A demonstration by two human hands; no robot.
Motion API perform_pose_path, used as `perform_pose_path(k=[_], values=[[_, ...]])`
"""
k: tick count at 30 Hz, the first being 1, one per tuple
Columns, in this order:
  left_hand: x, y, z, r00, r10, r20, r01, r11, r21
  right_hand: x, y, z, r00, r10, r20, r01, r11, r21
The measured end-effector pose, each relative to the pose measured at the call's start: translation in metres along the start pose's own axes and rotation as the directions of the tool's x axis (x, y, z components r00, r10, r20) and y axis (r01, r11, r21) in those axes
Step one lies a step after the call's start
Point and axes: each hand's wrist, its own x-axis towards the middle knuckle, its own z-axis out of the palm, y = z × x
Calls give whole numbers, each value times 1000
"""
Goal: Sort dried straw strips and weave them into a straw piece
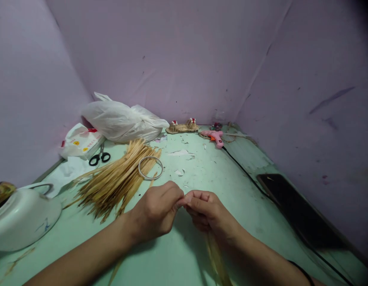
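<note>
My left hand [158, 206] and my right hand [206, 210] meet fingertip to fingertip above the table, both closed in a pinch. From under the right hand hangs a pale yellow dried leaf strip [216, 260], running down past the lower picture edge. Whatever lies between the left fingertips is hidden by the fingers. Just beyond the left hand, a bundle of dried leaf strips [115, 182] is spread on the table, with a light ring [140, 171] resting partly over its right edge.
On the green table [240, 226] stands a white bowl [26, 222] at left. Behind are black-handled scissors [94, 160], a box [85, 145], a white plastic bag [121, 121], a woven piece with red-white beads [182, 128] and a pink glue gun [215, 138]. A dark phone [300, 210] lies right, beside the cord.
</note>
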Motion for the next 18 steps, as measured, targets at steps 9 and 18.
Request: perform_pose_path(k=[9,18], values=[[1,-5,-1,964,249,96,-267,906,329,1,-2,-8,965,151,214,-189,967,169],[0,-10,2,953,302,35,-286,850,442,5,2,-5,986,26,164,-1,989,-148]])
